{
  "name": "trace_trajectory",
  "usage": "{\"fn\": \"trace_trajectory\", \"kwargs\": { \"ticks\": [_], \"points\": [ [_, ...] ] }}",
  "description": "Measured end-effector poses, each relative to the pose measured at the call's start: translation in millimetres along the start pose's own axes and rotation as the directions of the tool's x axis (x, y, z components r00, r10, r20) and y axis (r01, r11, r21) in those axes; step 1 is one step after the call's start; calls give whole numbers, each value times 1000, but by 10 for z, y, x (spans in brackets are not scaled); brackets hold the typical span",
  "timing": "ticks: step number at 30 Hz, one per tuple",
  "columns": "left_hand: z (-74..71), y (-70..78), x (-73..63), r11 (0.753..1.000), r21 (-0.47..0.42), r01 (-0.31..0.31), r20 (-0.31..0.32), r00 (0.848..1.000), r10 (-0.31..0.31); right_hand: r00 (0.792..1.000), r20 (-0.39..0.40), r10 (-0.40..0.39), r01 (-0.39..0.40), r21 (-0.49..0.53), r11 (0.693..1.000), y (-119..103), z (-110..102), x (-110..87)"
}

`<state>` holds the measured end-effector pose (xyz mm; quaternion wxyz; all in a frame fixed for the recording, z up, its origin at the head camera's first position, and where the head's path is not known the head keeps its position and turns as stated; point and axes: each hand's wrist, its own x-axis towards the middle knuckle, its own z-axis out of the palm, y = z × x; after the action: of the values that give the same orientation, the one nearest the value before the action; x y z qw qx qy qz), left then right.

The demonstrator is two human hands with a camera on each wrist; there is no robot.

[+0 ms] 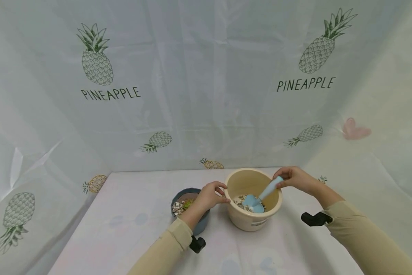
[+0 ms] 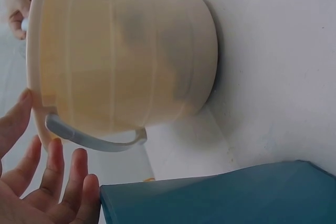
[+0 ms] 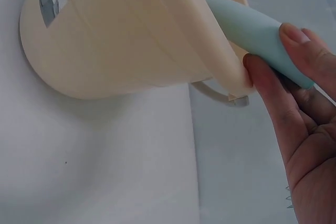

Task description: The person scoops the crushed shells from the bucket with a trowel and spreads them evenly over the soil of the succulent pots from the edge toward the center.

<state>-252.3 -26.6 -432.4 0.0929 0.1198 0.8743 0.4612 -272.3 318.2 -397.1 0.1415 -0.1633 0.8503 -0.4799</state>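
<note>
A cream plastic bucket (image 1: 252,225) stands upright with gravel-like bits (image 1: 238,200) in its bottom. My right hand (image 1: 293,179) pinches the handle of a light blue shovel (image 1: 271,187) between thumb and fingers at the bucket's right rim. The shovel's blade rests on the gravel. At the left rim, the spread fingertips of my left hand (image 1: 211,196) touch the bucket. In the left wrist view, the bucket's grey carrying handle (image 2: 94,138) hangs beside the fingers of that hand. Under the left wrist is a blue plant pot (image 1: 202,223), partly hidden by it.
Inside the pot are a small green succulent (image 1: 188,203) and white pebbles (image 1: 177,208). Both containers stand on a pale cloth-covered table (image 1: 140,244). A pineapple-print curtain (image 1: 206,95) hangs behind the table's back edge and along its sides.
</note>
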Motion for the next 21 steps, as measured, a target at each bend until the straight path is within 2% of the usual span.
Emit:
{"fn": "trace_trajectory", "kwargs": {
  "ticks": [9, 17, 21],
  "points": [
    [15, 11, -32, 1000, 15, -5, -9, 1000, 5, 1000, -23, -4, 5, 48, 999, 42, -112, -63],
    [-22, 22, -75, 1000, 9, 0, -6, 1000, 0, 997, -82, 2, 7, 102, 995, 32, -179, -116],
    [-61, 7, -95, 1000, 18, -5, -9, 1000, 5, 994, -106, 3, 7, 92, 996, 43, -168, -163]
  ]
}}
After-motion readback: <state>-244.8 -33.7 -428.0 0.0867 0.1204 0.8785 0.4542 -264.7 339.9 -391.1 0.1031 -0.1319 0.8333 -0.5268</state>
